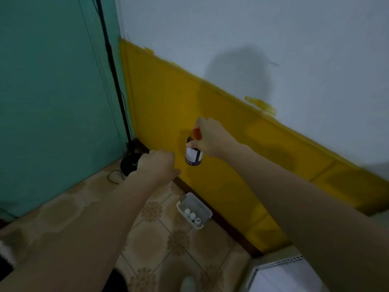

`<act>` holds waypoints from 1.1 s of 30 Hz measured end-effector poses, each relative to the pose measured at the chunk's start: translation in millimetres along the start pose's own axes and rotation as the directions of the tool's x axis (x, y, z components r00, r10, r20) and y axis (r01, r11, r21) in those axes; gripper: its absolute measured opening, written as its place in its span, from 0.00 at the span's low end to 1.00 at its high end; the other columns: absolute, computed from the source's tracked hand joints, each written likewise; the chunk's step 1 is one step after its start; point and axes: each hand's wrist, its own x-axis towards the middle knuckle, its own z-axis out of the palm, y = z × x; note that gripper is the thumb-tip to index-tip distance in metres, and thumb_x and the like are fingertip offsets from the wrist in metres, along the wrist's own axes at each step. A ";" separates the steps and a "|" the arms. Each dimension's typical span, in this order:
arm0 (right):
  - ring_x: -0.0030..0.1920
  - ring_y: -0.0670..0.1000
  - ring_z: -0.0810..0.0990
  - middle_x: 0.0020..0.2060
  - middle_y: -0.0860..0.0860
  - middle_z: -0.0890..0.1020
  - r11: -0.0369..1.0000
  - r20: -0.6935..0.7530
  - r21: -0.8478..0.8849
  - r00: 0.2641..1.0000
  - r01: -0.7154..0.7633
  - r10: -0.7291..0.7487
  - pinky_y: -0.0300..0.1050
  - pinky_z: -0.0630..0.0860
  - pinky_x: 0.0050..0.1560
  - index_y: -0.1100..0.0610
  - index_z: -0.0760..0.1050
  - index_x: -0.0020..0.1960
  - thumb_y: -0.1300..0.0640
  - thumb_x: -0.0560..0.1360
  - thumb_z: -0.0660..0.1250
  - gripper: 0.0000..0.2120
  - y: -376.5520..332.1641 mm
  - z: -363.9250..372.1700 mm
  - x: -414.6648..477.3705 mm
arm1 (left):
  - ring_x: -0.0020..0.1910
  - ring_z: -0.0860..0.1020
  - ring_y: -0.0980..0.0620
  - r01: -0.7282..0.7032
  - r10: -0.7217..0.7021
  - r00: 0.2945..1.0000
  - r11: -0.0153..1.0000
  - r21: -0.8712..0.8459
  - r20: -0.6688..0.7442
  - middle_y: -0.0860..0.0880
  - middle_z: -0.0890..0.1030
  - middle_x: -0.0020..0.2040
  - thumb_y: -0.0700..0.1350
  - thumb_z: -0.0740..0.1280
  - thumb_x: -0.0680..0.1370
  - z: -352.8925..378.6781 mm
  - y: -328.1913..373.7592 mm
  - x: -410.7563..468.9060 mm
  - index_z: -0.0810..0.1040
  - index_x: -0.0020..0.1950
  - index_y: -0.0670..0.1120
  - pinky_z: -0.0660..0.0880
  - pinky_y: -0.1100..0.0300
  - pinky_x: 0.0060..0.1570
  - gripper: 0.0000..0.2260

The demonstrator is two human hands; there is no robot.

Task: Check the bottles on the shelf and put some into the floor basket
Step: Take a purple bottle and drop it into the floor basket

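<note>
My right hand (210,135) grips a dark bottle (194,155) with a white label and an orange cap by its neck, holding it upright in the air in front of the yellow wall. My left hand (157,165) hovers just left of the bottle, fingers loosely curled and holding nothing. Below on the tiled floor stands a small white basket (205,209) against the wall, with three white-capped bottles (192,216) inside it. The shelf shows only as a white perforated corner (273,266) at the bottom right.
A black round object with a cord (129,163) sits in the floor corner by the teal door (52,102). A black cable runs up the door edge. The patterned floor tiles (157,239) stretch between me and the basket.
</note>
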 end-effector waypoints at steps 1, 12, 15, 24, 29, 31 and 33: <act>0.49 0.55 0.71 0.56 0.58 0.72 1.000 0.019 0.000 1.000 -0.014 0.014 0.46 0.68 0.45 0.61 0.66 0.61 0.48 0.75 0.69 0.23 10.4 8.1 13.1 | 0.57 0.72 0.42 -0.004 0.004 1.000 1.000 0.000 0.005 0.43 0.74 0.58 0.59 0.59 0.78 8.6 1.4 16.6 0.71 0.59 0.45 0.72 0.49 0.54 0.19; 0.50 0.59 0.73 0.53 0.58 0.72 0.980 0.143 0.078 0.975 -0.184 0.171 0.53 0.73 0.47 0.60 0.68 0.57 0.54 0.75 0.69 0.16 112.7 133.5 140.3 | 0.56 0.74 0.44 -0.066 0.068 0.997 0.996 -0.061 0.024 0.43 0.74 0.58 0.56 0.59 0.79 120.9 9.9 168.2 0.70 0.63 0.45 0.69 0.54 0.44 0.19; 0.50 0.57 0.73 0.54 0.56 0.72 0.962 0.157 0.131 0.963 -0.240 0.219 0.55 0.75 0.50 0.59 0.69 0.56 0.57 0.75 0.69 0.14 139.1 192.9 162.0 | 0.54 0.75 0.45 -0.069 0.074 0.995 0.996 -0.062 0.074 0.44 0.75 0.56 0.57 0.58 0.79 171.0 11.9 201.9 0.69 0.64 0.45 0.70 0.54 0.47 0.20; 0.54 0.60 0.73 0.58 0.58 0.73 0.902 0.198 0.204 0.918 -0.382 0.344 0.56 0.72 0.53 0.60 0.71 0.60 0.60 0.76 0.67 0.14 243.0 392.9 209.1 | 0.57 0.72 0.46 -0.067 0.089 0.977 0.990 -0.122 0.192 0.46 0.74 0.57 0.55 0.58 0.79 355.9 3.2 286.1 0.70 0.60 0.44 0.70 0.55 0.52 0.16; 0.56 0.59 0.73 0.59 0.58 0.73 0.913 0.208 0.213 0.929 -0.348 0.306 0.48 0.70 0.51 0.59 0.70 0.62 0.60 0.77 0.66 0.14 291.9 523.1 242.3 | 0.61 0.70 0.45 -0.063 0.091 0.965 0.991 -0.117 0.246 0.45 0.72 0.61 0.53 0.58 0.80 481.9 -5.6 320.1 0.68 0.64 0.45 0.69 0.54 0.56 0.17; 0.53 0.56 0.74 0.56 0.56 0.74 0.912 0.227 0.231 0.931 -0.338 0.288 0.48 0.69 0.50 0.58 0.70 0.61 0.61 0.77 0.65 0.13 305.7 577.8 254.7 | 0.62 0.69 0.44 -0.055 0.082 0.960 0.993 -0.105 0.268 0.44 0.72 0.62 0.52 0.58 0.80 530.1 -11.7 333.4 0.67 0.65 0.44 0.68 0.54 0.57 0.18; 0.48 0.50 0.74 0.50 0.52 0.75 0.926 0.235 0.203 0.934 -0.318 0.269 0.49 0.68 0.48 0.56 0.70 0.58 0.61 0.77 0.65 0.10 317.5 629.7 265.2 | 0.63 0.68 0.43 -0.047 0.072 0.956 0.994 -0.094 0.283 0.44 0.71 0.63 0.52 0.58 0.80 574.0 -17.3 345.8 0.66 0.67 0.44 0.67 0.53 0.58 0.19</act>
